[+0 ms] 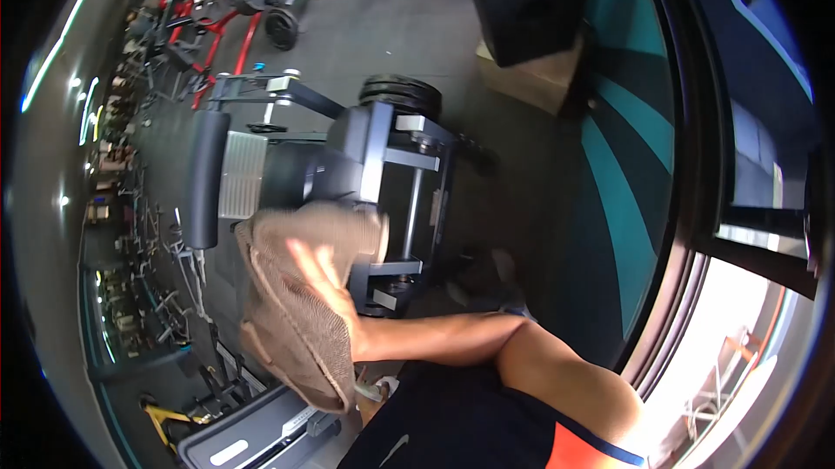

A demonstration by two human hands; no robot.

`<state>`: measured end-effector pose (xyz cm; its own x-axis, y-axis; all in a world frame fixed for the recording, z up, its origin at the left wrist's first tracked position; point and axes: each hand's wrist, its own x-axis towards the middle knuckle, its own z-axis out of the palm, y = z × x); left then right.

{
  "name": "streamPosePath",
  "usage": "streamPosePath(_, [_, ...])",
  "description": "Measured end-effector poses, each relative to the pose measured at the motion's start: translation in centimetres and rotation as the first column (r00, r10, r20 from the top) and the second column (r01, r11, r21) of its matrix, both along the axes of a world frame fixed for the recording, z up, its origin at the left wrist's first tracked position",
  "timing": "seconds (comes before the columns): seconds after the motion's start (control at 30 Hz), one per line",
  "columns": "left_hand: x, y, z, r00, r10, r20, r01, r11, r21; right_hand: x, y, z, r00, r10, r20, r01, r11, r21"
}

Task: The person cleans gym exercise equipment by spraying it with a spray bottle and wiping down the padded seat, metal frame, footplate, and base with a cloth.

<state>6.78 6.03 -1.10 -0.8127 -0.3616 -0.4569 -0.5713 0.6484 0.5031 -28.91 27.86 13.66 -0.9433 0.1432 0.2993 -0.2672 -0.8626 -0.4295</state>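
A brown ribbed towel (291,321) hangs in folds over the near part of a gym machine (374,165) with black pads. My right hand (326,282) reaches in from the right and lies against the towel, its fingers stretched out, apart and blurred by motion. Of my left arm, only the wrist with a white band (381,388) shows at the towel's lower edge; the fingers are hidden. A black roller pad (205,180) stands just left of the towel.
Black weight plates (402,95) sit on the machine's far side. Beyond are a red-framed machine (204,21), a black speaker-like box (522,0) on a wooden block (535,78), and a teal-striped wall (613,182). A grey machine part (252,434) lies at lower left.
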Motion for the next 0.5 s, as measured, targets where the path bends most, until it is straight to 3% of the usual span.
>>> streamPosePath(0.07, [0.2, -1.1, -0.5, 0.999, -0.027, 0.034, 0.027, 1.0, -0.002, -0.5, -1.5, -3.9, 0.979, -0.063, -0.194, 0.102, 0.975, 0.199])
streamPosePath(0.1, [0.0, -1.5, -0.4, 0.998, -0.044, 0.036, 0.045, 0.999, -0.006, -1.4, -0.9, -2.4, 0.946, -0.261, -0.194, 0.323, 0.825, 0.465])
streamPosePath(0.13, [-0.1, -1.8, -0.5, 0.998, -0.058, 0.028, 0.058, 0.998, -0.01, -2.4, -0.2, -0.7, 0.867, -0.447, -0.22, 0.463, 0.559, 0.688])
streamPosePath(0.17, [0.0, -2.1, -0.5, 0.997, -0.072, 0.007, 0.073, 0.997, -0.017, -5.3, -0.2, -0.7, 0.795, -0.587, -0.151, 0.504, 0.502, 0.703])
streamPosePath(0.2, [0.3, -2.4, -0.5, 0.999, -0.049, -0.008, 0.049, 0.999, -0.015, -7.8, 0.0, -1.2, 0.825, -0.565, 0.014, 0.393, 0.591, 0.704])
streamPosePath(0.23, [0.3, -2.5, -0.8, 0.999, -0.03, -0.032, 0.03, 1.0, -0.009, -10.4, 0.3, -1.8, 0.829, -0.53, 0.179, 0.287, 0.677, 0.678])
streamPosePath(0.27, [0.6, -2.2, -1.2, 0.996, 0.043, -0.076, -0.042, 0.999, 0.018, -12.2, 1.4, -4.1, 0.866, -0.286, 0.41, 0.015, 0.835, 0.55])
streamPosePath(0.3, [1.0, -2.0, -1.6, 0.986, 0.116, -0.121, -0.111, 0.993, 0.048, -13.8, 2.4, -6.8, 0.809, -0.007, 0.588, -0.251, 0.9, 0.356])
streamPosePath(0.33, [1.1, -2.1, -2.3, 0.969, 0.185, -0.163, -0.173, 0.982, 0.081, -15.0, 2.0, -9.1, 0.723, 0.13, 0.678, -0.392, 0.886, 0.248])
streamPosePath(0.37, [2.7, -4.4, -4.3, 0.96, -0.17, -0.221, 0.125, 0.971, -0.202, -16.2, 1.6, -11.4, 0.609, 0.255, 0.751, -0.516, 0.847, 0.131])
streamPosePath(0.47, [1.9, -1.7, -2.6, 0.993, 0.1, -0.054, -0.103, 0.994, -0.048, -18.2, -3.0, -20.2, 0.531, 0.318, 0.785, -0.45, 0.891, -0.056])
streamPosePath(0.5, [1.9, -1.6, -2.6, 0.998, -0.01, -0.057, 0.005, 0.996, -0.093, -19.4, -6.0, -25.5, 0.548, 0.383, 0.744, -0.42, 0.895, -0.151])
